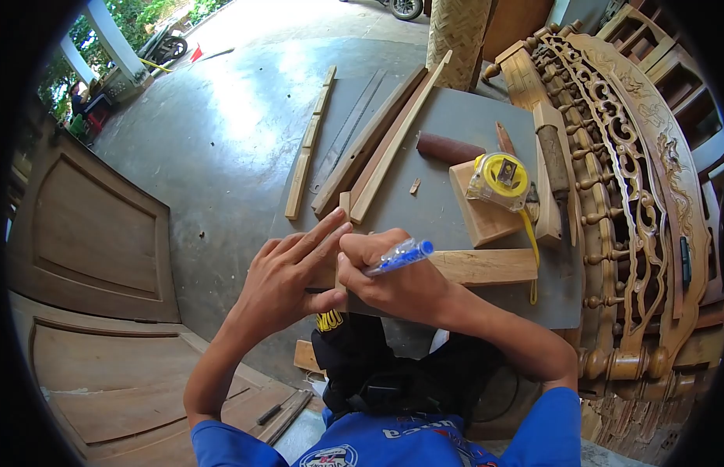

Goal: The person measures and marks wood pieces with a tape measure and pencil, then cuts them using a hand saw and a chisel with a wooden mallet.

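Observation:
My right hand (397, 272) is closed around a blue-capped clear pen (401, 257), its writing end hidden behind my fingers. A long wooden piece (486, 267) lies crosswise on the grey tabletop, running under my hands. Across it sits a short, thin wooden strip (345, 204). My left hand (280, 280) holds this strip, with stretched fingers near its far end and the thumb near its close end. Beyond my hands lie a handsaw (350, 128), a dark wooden bar (370, 140), a pale tapered strip (401, 140) and a notched strip (310, 144).
At the right of the grey table (448, 117) are a yellow tape measure (502, 180) on a wood block (471, 206), a sandpaper roll (449, 148) and a wooden-handled chisel (553, 163). Carved furniture (627, 194) borders the right side. Panelled doors (97, 226) stand left.

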`<state>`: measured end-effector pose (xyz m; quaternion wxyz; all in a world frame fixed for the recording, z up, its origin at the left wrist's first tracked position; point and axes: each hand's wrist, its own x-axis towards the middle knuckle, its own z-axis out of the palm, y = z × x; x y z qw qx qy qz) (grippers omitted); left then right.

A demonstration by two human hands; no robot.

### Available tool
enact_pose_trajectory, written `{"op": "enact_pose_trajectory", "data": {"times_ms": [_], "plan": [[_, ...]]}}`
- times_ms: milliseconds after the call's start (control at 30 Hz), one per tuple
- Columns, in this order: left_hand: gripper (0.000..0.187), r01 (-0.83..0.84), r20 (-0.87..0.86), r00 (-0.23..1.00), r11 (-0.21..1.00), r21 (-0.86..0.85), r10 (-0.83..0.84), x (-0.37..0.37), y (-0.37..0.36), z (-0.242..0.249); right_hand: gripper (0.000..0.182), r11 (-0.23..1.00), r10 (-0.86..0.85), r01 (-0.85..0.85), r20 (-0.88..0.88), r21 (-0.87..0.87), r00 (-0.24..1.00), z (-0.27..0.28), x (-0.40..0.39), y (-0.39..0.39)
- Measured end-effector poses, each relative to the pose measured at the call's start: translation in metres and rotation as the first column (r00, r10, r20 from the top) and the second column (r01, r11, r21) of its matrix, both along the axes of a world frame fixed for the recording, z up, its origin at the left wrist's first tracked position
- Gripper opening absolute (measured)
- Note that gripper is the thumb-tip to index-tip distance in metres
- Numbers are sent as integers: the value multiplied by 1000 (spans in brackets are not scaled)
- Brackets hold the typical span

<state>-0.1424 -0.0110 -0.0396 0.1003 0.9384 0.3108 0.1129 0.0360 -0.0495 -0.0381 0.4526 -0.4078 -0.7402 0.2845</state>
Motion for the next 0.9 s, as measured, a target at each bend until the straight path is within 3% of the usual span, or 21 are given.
{"op": "enact_pose_trajectory", "data": {"times_ms": [167,267,367,467,567,667,733,800,867,900], "plan": [[82,-1,-10,1000,1000,-2,0,0,0,1,14,996,-29,22,-73,-89,997,-3,2,5],[83,7,-19,1000,1000,-10,-7,0,0,0,16,995,-6,3,-31,-99,999,0,1,1],[83,-7,-10,1000,1000,2,7,1,0,0,18,999,-33,34,-52,17,998,-2,2,6],[83,4,-22,1000,1000,3,-4,1,0,1,18,999,-4,1,-64,-54,998,-2,1,3],[84,-5,-22,1000,1000,-8,5,1,0,1,17,997,33,-38,72,72,997,-1,5,3],[85,-21,-50,999,1000,3,21,0,-1,-1,15,996,-35,32,-42,-83,998,-3,2,3],[86,-10,-46,999,1000,22,11,1,0,-1,16,993,29,-33,31,110,999,-5,3,4],[86,-10,-46,999,1000,20,11,0,0,-2,18,992,12,-15,23,126,1000,-5,3,5],[87,-23,-48,999,1000,-1,23,-1,0,-3,20,996,-86,84,-60,-35,995,-3,1,8],[87,-17,-47,999,1000,2,17,-1,0,-2,20,998,-53,53,-29,-23,998,-3,2,7]]}}
